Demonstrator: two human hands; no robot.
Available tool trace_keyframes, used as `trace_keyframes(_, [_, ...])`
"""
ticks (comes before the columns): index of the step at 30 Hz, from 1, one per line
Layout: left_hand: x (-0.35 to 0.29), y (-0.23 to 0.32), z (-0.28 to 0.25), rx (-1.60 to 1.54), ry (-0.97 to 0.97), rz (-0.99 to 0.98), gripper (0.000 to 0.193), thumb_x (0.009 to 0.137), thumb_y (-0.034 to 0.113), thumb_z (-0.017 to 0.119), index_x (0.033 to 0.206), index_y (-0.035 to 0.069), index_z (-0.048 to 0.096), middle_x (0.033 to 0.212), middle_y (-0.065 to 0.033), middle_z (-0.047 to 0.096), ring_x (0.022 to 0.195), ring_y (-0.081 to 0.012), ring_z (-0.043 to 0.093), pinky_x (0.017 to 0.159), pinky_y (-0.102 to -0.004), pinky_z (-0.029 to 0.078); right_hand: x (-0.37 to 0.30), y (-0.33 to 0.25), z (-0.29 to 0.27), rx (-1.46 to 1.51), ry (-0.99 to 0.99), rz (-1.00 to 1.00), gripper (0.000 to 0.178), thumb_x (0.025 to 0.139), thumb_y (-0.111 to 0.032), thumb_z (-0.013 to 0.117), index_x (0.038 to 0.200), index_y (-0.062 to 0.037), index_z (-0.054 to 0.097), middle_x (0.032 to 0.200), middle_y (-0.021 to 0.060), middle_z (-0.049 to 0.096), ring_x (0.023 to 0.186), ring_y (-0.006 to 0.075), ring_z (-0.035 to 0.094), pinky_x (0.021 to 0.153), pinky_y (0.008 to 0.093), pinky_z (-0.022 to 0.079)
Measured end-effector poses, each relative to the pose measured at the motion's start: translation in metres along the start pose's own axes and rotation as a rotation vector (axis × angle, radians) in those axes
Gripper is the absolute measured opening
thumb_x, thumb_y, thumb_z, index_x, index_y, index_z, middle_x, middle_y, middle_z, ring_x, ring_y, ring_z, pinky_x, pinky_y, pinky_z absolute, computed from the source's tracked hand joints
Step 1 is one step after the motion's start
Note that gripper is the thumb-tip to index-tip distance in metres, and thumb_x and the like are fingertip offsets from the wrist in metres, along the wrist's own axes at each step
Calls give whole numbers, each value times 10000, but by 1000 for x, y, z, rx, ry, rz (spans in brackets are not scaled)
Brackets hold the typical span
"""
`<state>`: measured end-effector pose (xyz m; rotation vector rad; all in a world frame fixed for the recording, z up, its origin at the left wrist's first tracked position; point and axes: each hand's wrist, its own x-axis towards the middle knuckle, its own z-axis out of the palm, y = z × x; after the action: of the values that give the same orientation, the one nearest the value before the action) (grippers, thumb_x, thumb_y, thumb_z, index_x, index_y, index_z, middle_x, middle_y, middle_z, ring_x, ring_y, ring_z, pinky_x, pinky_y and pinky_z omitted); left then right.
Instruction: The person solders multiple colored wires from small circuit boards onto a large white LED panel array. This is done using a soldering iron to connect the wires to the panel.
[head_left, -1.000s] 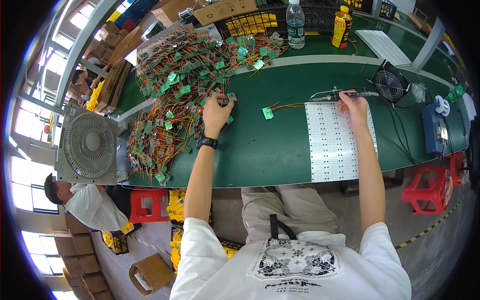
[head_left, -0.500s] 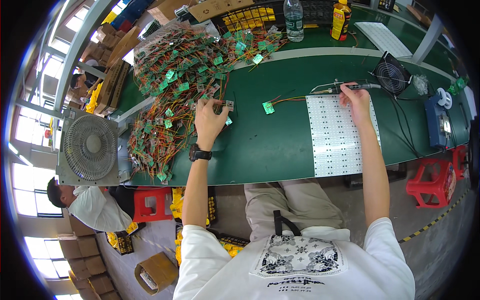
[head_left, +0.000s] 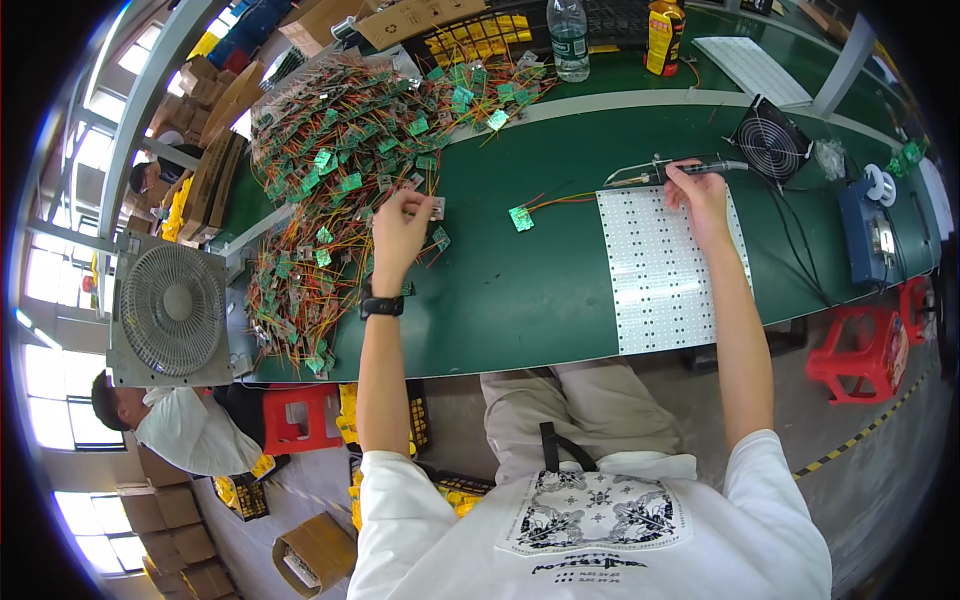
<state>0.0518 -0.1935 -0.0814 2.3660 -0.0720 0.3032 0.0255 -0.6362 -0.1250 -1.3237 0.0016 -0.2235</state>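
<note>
At the right edge of a heap of small green circuit boards with red and yellow wires (head_left: 335,170), my left hand (head_left: 400,235) pinches a small wired circuit board (head_left: 437,208). Its wires are mostly hidden by the fingers. Just right of that hand another small board (head_left: 441,238) lies on the table. My right hand (head_left: 700,200) grips a soldering iron (head_left: 720,167), tip pointing left, over the top edge of a white perforated panel (head_left: 655,270). Left of the panel lies a single green board (head_left: 521,218), its wires reaching the panel's upper left corner.
A small black fan (head_left: 772,148) and a blue soldering station (head_left: 872,240) stand to the right, with cables between. A water bottle (head_left: 568,42), an amber drink bottle (head_left: 664,38) and another white panel (head_left: 752,70) are at the back. A large fan (head_left: 175,308) stands left; a person sits beyond it.
The whole view has shifted slightly. My left hand's fingers have drawn closer together around the small board. My right hand keeps the soldering iron in about the same place over the panel.
</note>
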Motion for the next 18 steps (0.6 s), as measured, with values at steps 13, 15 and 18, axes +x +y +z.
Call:
trace_keyframes(13, [-83, 12, -60, -1577, -13, -623, 168, 927, 207, 610, 953, 54, 543, 1031, -127, 579, 925, -233, 560, 798, -339, 460, 2, 4, -4, -18, 19, 12, 184, 877, -150, 708, 940, 13, 652, 710, 92, 648, 548, 153, 601, 505, 258, 429])
trace_keyframes(15, [-102, 1, -60, -1457, -30, -598, 155, 920, 205, 601, 954, 67, 539, 995, -97, 564, 902, -209, 540, 787, -339, 454, 2, 5, -3, -10, 19, 16, 187, 876, -150, 710, 947, 13, 651, 712, 94, 650, 549, 153, 602, 506, 259, 429])
trace_keyframes(18, [-130, -3, -58, -1225, -32, -629, 130, 911, 181, 594, 955, 81, 525, 920, -49, 531, 822, -165, 496, 732, -315, 436, 3, 6, -5, 1, 23, 26, 197, 873, -148, 717, 958, 16, 649, 715, 101, 656, 549, 154, 603, 509, 259, 426])
